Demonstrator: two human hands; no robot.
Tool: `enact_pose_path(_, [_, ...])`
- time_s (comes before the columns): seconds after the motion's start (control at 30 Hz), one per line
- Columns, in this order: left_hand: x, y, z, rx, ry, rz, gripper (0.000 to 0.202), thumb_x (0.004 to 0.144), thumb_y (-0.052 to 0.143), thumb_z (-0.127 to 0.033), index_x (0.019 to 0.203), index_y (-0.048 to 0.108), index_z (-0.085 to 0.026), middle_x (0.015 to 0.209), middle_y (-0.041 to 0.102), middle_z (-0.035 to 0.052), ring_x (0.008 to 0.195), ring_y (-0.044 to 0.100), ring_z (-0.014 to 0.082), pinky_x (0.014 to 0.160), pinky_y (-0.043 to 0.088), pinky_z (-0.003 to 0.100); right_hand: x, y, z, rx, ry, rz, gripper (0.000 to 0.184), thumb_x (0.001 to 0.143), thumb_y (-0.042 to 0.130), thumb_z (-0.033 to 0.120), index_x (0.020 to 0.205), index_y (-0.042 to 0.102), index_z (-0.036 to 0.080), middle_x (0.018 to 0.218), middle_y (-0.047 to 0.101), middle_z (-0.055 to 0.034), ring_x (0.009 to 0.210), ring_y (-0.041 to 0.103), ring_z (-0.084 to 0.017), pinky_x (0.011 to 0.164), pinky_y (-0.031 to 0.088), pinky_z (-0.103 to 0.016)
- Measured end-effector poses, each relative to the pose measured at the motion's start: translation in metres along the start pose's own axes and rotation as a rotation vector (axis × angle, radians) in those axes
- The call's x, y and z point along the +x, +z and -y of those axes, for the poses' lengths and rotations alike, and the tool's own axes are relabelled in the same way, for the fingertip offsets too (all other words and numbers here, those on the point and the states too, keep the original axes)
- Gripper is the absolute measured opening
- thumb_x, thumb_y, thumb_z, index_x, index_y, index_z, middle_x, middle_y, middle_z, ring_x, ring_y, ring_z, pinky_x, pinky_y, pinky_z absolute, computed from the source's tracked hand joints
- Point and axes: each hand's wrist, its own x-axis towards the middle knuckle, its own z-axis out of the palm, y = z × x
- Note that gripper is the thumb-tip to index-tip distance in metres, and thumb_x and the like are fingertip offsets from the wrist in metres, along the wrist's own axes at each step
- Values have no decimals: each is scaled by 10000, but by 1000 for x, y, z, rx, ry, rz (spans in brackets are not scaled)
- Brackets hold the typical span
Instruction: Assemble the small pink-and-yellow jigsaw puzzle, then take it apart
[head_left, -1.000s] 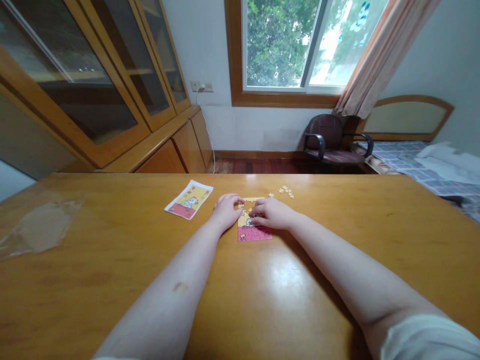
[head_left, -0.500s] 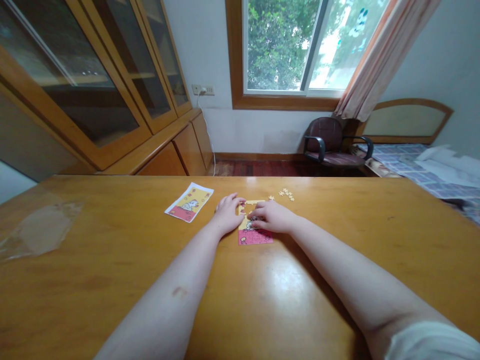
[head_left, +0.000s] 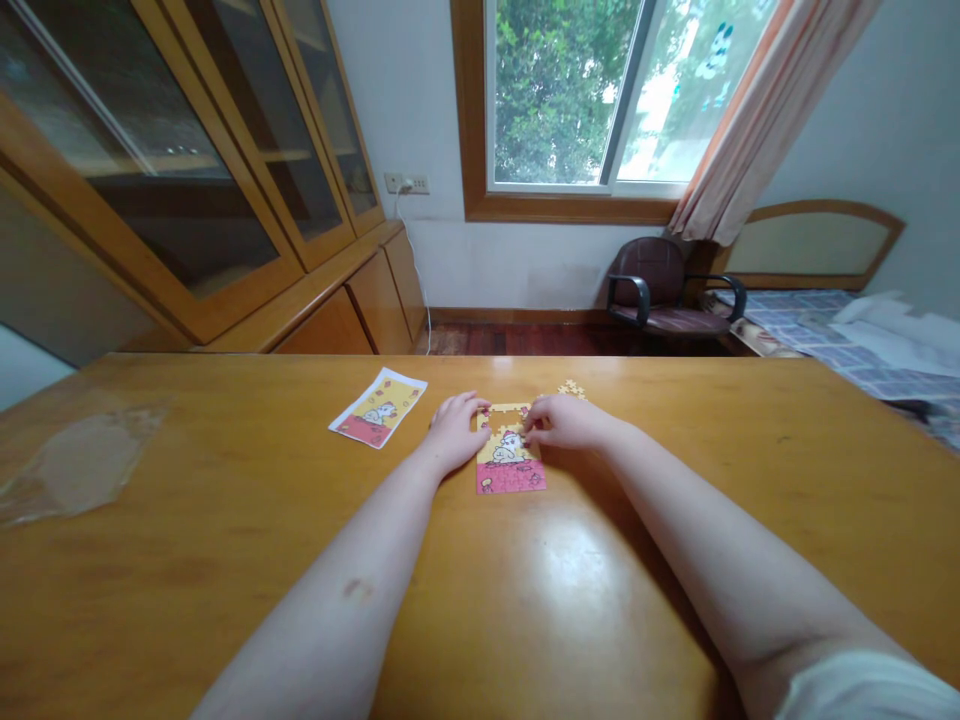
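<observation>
A jigsaw puzzle (head_left: 511,478), pink below and yellow above with a white cartoon animal, lies flat on the wooden table. A gap showing the table runs through its upper part. My left hand (head_left: 454,432) rests along the puzzle's left edge, thumb and fingers apart. At the right edge, my right hand (head_left: 568,422) has its fingers bent inward with the tips on or just above the puzzle. Whatever is between those fingertips is too small to make out. Loose puzzle pieces (head_left: 571,387) lie beyond my right hand, partly hidden by it.
Left of the puzzle lies a picture card (head_left: 380,408) with the same design. A clear plastic bag (head_left: 82,455) is spread at the table's left side. Past the table's far edge stand a glass-door cabinet (head_left: 300,262), a brown armchair (head_left: 651,280) and a bed (head_left: 806,310).
My right hand has shifted right from over the puzzle's middle to its right edge, uncovering the white animal and the gap. My left hand has stayed in place.
</observation>
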Motion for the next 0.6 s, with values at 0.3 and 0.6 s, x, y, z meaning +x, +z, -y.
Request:
enact_pose_path(0.3, [0,1,0,52,-3,35,579,744,612,-406,1283,555,-201,1424,459,103,1330,382,293,1131,288,442,-1,0,10,41,-25,101,273,694,743,328,948,750,229,864,680,-30,759,599,-161,666,425,-236])
enact_pose_path(0.6, [-2,-4,-3,48,8,80,555,725,625,-447,1235,609,-228,1410,471,89,1323,381,302,1129,287,446,0,-9,-24,-246,408,-121,215,836,574,302,920,742,197,966,714,-106,850,638,-226,716,437,-281])
